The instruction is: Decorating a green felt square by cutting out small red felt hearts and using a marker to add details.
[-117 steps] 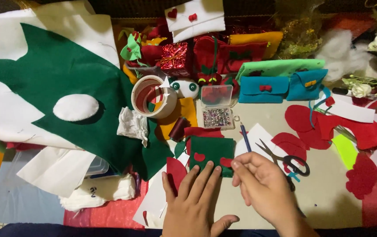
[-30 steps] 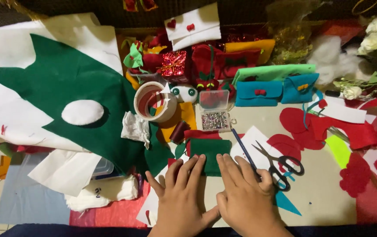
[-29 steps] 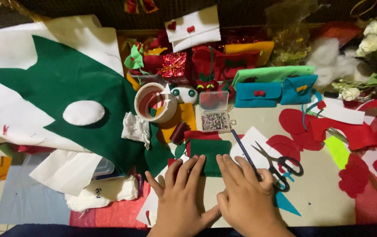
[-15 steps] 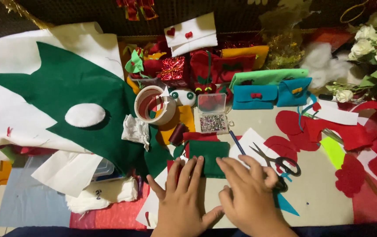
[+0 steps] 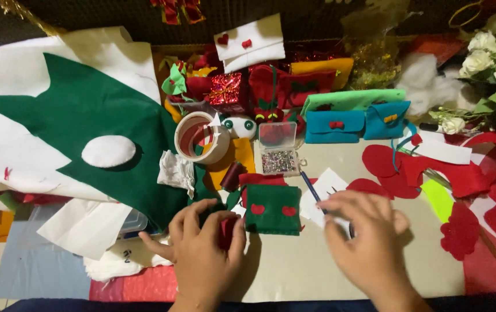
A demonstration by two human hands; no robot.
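Left hand (image 5: 204, 254) pinches a red scrap (image 5: 226, 232); right hand (image 5: 363, 234), grip unclear, could snag hidden scissors beside the green pouch (image 5: 272, 209).

left hand (image 5: 204, 254) pinching small red felt piece (image 5: 226, 232) near table front edge | green felt pouch (image 5: 272, 209) just beside it | right hand (image 5: 366, 242) blurred, over white paper (image 5: 324, 193)

Beige tabletop (image 5: 294, 271), dark backdrop behind, dim light.
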